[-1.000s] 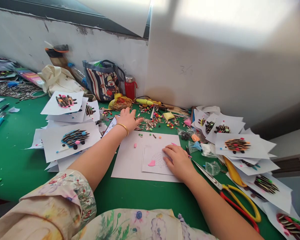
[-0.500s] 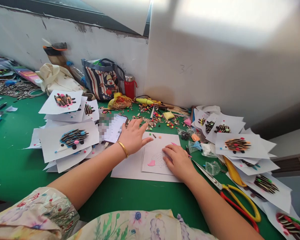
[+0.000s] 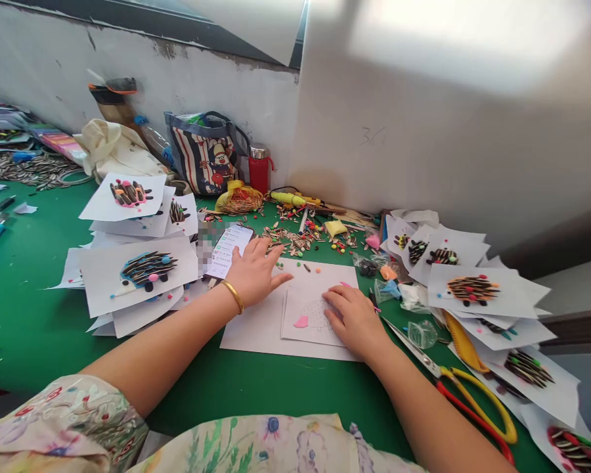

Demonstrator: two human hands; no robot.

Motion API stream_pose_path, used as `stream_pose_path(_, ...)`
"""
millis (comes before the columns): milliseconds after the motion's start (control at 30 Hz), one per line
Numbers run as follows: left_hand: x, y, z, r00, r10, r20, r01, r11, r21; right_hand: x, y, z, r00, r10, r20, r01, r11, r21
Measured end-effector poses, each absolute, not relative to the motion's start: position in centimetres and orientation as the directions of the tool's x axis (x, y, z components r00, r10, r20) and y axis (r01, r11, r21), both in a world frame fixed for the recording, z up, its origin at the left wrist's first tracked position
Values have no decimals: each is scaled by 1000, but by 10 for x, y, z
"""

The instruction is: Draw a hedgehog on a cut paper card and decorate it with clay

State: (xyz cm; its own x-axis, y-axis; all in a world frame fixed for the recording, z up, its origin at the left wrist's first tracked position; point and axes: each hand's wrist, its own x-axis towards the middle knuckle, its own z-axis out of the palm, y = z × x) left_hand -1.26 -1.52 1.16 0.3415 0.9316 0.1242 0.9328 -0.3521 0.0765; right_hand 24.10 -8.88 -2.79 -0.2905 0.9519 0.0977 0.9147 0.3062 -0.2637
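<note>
Head view shows me the left grip (image 3: 256, 272) released, palm down with its fingers spread, over the upper left part of a large white sheet (image 3: 251, 332). Just beyond its outer fingers I have a lit phone (image 3: 226, 249); whether they touch it, I cannot tell. A gold bracelet (image 3: 234, 297) circles the wrist behind it.

My right grip (image 3: 357, 322) lies palm down on the right side of a small white card (image 3: 294, 299), fingers loosely bent. Its underside is hidden from me, so I cannot tell whether it is grasping anything. The card sits on the large sheet, and to the left of that grip I see a dotted outline with a pink piece (image 3: 301, 321) at its lower left end.

Ahead of the left grip, scattered seeds (image 3: 285, 240) cover the green tabletop (image 3: 266, 387). Near the right grip's outer side lie scissors (image 3: 440, 371) with red and yellow handles. Farther right I see decorated cards (image 3: 473, 289); another pile (image 3: 140, 276) sits left of the left grip.
</note>
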Motion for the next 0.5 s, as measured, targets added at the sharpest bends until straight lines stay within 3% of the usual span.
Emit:
stream_pose_path(233,-10,11,12,284,954,94,953,-292,77,241,-89,-28,-295,948,116,915,316,-253)
stream_pose_path(500,-12,-19,23,302,952,55,953,-302,-6,243,-88,-31,-299,946,128,912,323,-254)
